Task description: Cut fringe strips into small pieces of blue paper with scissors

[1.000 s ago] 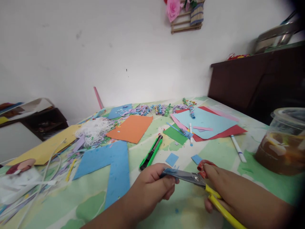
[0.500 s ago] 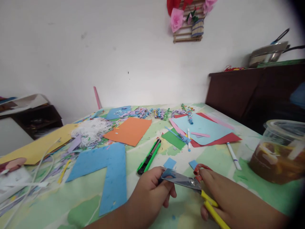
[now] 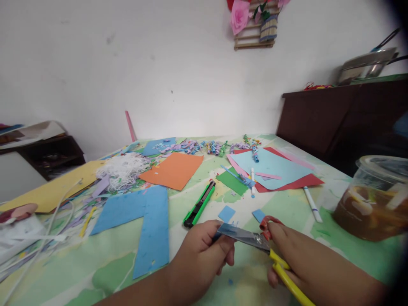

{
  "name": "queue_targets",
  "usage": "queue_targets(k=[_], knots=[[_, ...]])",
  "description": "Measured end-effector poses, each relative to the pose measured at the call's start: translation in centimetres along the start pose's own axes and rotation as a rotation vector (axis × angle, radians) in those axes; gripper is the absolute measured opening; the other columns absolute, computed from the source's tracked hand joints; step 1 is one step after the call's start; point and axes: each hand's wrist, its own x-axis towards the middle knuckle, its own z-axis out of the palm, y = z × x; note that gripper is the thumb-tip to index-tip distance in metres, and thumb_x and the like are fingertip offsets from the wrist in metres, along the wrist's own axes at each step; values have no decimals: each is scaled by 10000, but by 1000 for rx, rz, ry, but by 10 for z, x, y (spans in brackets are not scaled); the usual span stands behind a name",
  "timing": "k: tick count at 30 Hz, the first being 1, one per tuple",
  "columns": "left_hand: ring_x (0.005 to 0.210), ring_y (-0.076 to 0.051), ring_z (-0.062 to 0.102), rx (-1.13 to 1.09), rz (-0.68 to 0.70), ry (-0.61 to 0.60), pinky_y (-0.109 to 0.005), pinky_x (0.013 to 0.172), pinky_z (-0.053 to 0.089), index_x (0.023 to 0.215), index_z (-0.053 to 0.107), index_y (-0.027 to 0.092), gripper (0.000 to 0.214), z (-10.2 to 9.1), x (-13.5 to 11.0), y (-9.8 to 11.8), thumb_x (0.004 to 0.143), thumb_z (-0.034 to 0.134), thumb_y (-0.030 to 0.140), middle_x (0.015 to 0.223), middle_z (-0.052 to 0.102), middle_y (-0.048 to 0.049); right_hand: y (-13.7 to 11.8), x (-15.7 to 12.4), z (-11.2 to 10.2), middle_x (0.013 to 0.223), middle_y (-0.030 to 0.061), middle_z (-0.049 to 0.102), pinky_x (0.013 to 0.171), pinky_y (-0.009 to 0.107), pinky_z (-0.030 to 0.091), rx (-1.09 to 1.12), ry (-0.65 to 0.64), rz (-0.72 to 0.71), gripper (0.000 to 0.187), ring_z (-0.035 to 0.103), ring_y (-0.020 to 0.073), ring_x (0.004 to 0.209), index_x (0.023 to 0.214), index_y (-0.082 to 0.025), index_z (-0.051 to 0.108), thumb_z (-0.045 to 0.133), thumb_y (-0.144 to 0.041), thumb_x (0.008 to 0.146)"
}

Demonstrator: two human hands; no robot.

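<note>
My right hand [image 3: 299, 265] grips a pair of scissors [image 3: 255, 242] with red and yellow handles, blades pointing left. My left hand [image 3: 199, 257] is closed, pinching a small blue paper strip [image 3: 231, 224] against the scissor blade tip. Both hands are low over the near edge of the green patterned table [image 3: 121, 263]. Two small blue paper squares [image 3: 227, 213] lie just beyond the hands.
A green utility knife [image 3: 200, 204] lies ahead of my left hand. An L-shaped blue paper [image 3: 149, 223] lies at left. Orange paper [image 3: 174, 170], light blue and red sheets [image 3: 274, 168], white markers [image 3: 310, 204], curled paper scraps. A plastic container of brown liquid [image 3: 371, 197] stands at right.
The view shifted slightly. Both hands stay together at the scissor blade, with the strip drawn a little along it.
</note>
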Motion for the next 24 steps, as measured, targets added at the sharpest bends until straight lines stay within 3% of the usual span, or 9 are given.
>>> queue_targets(k=[9, 16, 24], knots=[[310, -26, 304, -280, -53, -222, -164, 321, 196, 653, 507, 147, 278, -7, 6, -3, 660, 601, 408, 407, 465, 57, 2, 1, -2, 950, 119, 532, 708, 357, 442, -29, 35, -20, 299, 533, 236, 814, 965, -135, 460, 507, -232, 686], [341, -27, 351, -226, -4, 27, -168, 365, 244, 609, 484, 143, 233, -5, 8, -3, 726, 554, 331, 466, 515, 38, 4, -2, -3, 1078, 123, 506, 821, 367, 403, 20, 45, -14, 485, 496, 257, 963, 1130, -151, 400, 523, -216, 666], [386, -61, 489, -80, -77, 28, -188, 458, 343, 614, 484, 146, 136, 1, 6, 3, 739, 468, 195, 514, 545, 33, -2, 2, -2, 931, 98, 535, 695, 351, 441, 1, 15, 10, 255, 533, 234, 805, 919, -161, 469, 498, -229, 675]])
